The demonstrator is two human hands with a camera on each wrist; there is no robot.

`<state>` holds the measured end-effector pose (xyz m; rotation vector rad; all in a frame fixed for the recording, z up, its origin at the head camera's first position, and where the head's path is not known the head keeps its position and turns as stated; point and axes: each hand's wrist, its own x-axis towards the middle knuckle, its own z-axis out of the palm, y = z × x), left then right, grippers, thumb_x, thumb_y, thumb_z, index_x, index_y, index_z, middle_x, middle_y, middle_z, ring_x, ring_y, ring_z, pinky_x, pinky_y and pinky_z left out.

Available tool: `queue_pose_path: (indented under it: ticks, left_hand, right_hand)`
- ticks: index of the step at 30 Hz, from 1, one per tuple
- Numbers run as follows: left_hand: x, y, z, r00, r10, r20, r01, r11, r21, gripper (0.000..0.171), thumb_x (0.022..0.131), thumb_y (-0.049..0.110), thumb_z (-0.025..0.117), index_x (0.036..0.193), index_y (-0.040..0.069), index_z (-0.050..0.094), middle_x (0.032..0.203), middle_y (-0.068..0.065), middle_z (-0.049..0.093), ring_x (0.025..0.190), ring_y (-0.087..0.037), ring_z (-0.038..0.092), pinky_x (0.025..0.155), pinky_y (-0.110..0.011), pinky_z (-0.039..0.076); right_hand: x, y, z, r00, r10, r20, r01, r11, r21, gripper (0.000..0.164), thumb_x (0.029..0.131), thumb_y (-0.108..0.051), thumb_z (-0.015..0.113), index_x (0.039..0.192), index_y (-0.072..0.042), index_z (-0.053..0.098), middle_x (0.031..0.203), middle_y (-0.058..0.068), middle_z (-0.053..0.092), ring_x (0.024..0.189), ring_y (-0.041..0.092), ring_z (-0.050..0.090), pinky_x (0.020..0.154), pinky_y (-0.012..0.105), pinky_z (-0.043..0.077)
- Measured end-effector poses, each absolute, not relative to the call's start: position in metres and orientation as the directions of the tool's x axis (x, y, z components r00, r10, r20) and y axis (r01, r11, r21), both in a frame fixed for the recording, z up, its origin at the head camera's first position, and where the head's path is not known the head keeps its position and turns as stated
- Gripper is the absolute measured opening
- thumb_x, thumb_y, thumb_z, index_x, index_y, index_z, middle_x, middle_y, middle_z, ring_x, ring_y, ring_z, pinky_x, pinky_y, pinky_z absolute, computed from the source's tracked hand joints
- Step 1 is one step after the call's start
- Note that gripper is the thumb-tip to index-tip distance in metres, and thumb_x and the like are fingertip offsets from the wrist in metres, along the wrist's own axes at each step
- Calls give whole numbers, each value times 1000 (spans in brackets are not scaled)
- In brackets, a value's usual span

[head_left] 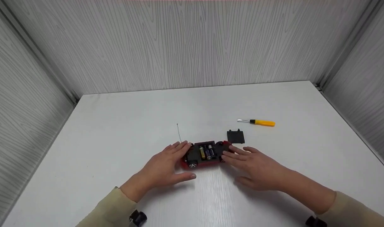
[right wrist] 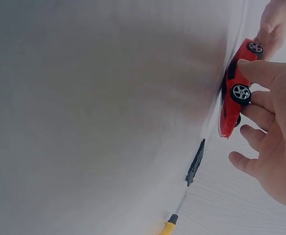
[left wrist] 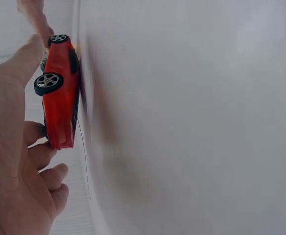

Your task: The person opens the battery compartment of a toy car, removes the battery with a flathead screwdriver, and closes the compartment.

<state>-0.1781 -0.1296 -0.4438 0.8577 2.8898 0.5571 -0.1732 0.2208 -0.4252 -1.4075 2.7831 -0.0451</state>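
A red toy car (head_left: pixel 205 163) lies wheels up on the table, its black underside showing in the head view. Inside the uncovered battery compartment (head_left: pixel 213 144) sit three batteries (head_left: pixel 202 154), one yellowish and the others darker. The fingers of my left hand (head_left: pixel 162 167) rest at the car's left end, with the thumb held apart from it. On the right end lie the outstretched fingertips of my right hand (head_left: pixel 258 168). Both wrist views show the car's red side, (left wrist: pixel 59 105) in the left one with two silver-spoked wheels. A thin antenna (head_left: pixel 179 132) sticks out behind the car.
Just beyond the car's right end lies a black battery cover (head_left: pixel 236 136) with small tabs. A screwdriver (head_left: pixel 263 123) with a yellow handle lies farther back, its tip toward the left. Wood-grain panels (head_left: pixel 192 44) stand behind the white table (head_left: pixel 122 123) and at both sides.
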Motion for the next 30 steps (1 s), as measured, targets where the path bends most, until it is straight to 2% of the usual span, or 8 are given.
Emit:
queue_pose_path:
  ticks: [3, 10, 18, 24, 30]
  left_hand:
    - [-181, -129, -446, -853, 520, 43, 482, 754, 448, 101, 91, 76, 65, 168, 18, 34, 171, -1, 34, 156, -28, 34, 122, -54, 35]
    - [-190, -128, -452, -876, 475, 80, 415, 659, 627, 95, 91, 56, 80, 166, 14, 39, 161, -6, 50, 147, -25, 48, 119, -47, 40]
    - [-196, -126, -456, -903, 422, 82, 357, 629, 690, 92, 87, 46, 89, 162, 14, 47, 152, -7, 59, 142, -26, 53, 117, -48, 43]
    - [-197, -125, -457, -910, 403, 94, 344, 611, 713, 89, 83, 40, 93, 157, 12, 53, 148, -6, 63, 137, -24, 57, 115, -47, 45]
    - [-196, -126, -459, -917, 388, 93, 323, 587, 743, 88, 81, 38, 95, 156, 12, 55, 147, -7, 64, 136, -23, 58, 116, -47, 44]
  right_hand:
    - [-173, 221, -424, -591, -806, -4, -806, 591, -39, 72, 102, -35, 70, 163, -11, 43, 166, 7, 44, 156, 31, 34, 117, 61, 39]
    - [-173, 220, -423, -588, -809, 14, -808, 587, -48, 71, 101, -34, 72, 162, -10, 44, 165, 7, 45, 155, 31, 36, 116, 61, 40]
    - [-172, 221, -424, -592, -805, 41, -805, 588, -79, 71, 101, -33, 73, 162, -10, 45, 165, 7, 46, 154, 31, 37, 117, 60, 40]
    - [-175, 218, -420, -606, -790, 90, -789, 582, -198, 67, 102, -32, 73, 161, -11, 48, 164, 5, 47, 154, 29, 38, 117, 58, 40]
    - [-185, 209, -412, -675, -719, 165, -715, 585, -382, 60, 100, -22, 75, 156, -12, 55, 160, 5, 52, 148, 27, 47, 114, 57, 44]
